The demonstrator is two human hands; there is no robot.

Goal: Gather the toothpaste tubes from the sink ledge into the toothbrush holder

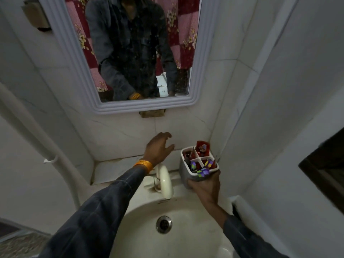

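A white toothbrush holder [184,169] with four compartments is gripped from below by my right hand [204,189], just above the back right corner of the sink. Red toothpaste tubes [202,147] stick out of its compartments, and purple-patterned tube ends [203,171] show in the near ones. My left hand [158,148] hovers over the ledge [115,170] behind the tap, fingers spread and curled down, holding nothing. An orange band circles its wrist. No tube is visible on the bare ledge.
A cream tap [165,181] arches over the basin [145,229], whose drain [164,224] lies centre. A white-framed mirror [201,86] hangs above. Tiled walls close in right and behind; a white pipe [37,138] runs down the left.
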